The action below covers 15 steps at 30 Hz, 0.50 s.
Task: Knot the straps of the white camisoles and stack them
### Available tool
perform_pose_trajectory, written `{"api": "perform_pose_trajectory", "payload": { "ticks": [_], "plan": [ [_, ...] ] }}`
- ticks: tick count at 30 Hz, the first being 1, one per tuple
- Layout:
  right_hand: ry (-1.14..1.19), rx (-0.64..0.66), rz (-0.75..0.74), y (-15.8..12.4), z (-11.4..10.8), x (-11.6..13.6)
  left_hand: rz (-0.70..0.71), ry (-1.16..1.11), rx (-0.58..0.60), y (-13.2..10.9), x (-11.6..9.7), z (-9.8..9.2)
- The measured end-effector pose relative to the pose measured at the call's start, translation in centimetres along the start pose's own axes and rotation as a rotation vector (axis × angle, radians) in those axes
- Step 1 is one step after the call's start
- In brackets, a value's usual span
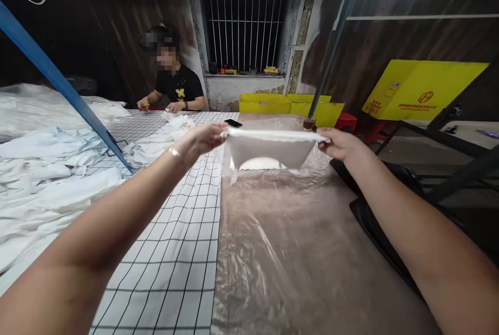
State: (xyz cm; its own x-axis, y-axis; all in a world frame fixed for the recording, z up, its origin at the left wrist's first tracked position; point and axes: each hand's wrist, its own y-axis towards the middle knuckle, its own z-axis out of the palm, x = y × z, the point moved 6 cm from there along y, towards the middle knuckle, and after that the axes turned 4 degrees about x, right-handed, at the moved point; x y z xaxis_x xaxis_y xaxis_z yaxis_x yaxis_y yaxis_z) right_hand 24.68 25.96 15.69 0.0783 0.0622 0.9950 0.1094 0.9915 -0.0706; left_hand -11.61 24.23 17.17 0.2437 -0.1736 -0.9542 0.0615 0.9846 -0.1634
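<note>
A white piece of cloth (268,149) hangs stretched between my two hands above the table. My left hand (202,140) pinches its left corner, fingers closed. At the cloth's right corner, my right hand (338,143) grips it the same way. Both arms reach far forward. The cloth sags a little in the middle over a clear plastic sheet (296,241) that covers the right half of the table.
A black-and-white checked cloth (175,252) covers the table's left half, with heaps of white fabric (42,179) beside a slanted blue pole (58,82). A person in a black shirt (177,88) works at the far end. A phone (233,123), yellow boxes (419,90) and a black frame (448,158) lie beyond.
</note>
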Motion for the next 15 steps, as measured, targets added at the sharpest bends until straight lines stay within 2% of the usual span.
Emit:
{"api": "perform_pose_trajectory", "payload": {
  "ticks": [2, 3, 5, 7, 10, 12, 15],
  "plan": [
    [-0.038, -0.092, -0.014, 3.8, 0.5, 2.2, 0.111, -0.007, 0.006, 4.4, -2.7, 0.8],
    [-0.065, -0.116, -0.020, 5.3, 0.8, 2.7, 0.141, -0.002, 0.012, 6.3, -3.4, 1.1],
    [-0.122, -0.134, -0.008, 7.5, 1.3, 2.2, 0.130, 0.056, 0.002, 9.3, -2.7, 1.2],
    [-0.173, -0.142, 0.036, 8.5, 1.6, -0.3, 0.062, 0.149, -0.043, 11.3, 0.3, 0.6],
    [-0.280, -0.123, 0.104, 8.4, 1.9, -6.1, -0.065, 0.275, -0.113, 13.1, 7.0, -1.0],
    [-0.350, -0.076, 0.090, 7.6, 2.0, -9.5, -0.145, 0.361, -0.131, 13.7, 11.3, -2.1],
    [-0.443, -0.027, 0.053, 6.9, 1.4, -12.3, -0.207, 0.497, -0.116, 14.4, 15.0, -3.3]
  ]
}}
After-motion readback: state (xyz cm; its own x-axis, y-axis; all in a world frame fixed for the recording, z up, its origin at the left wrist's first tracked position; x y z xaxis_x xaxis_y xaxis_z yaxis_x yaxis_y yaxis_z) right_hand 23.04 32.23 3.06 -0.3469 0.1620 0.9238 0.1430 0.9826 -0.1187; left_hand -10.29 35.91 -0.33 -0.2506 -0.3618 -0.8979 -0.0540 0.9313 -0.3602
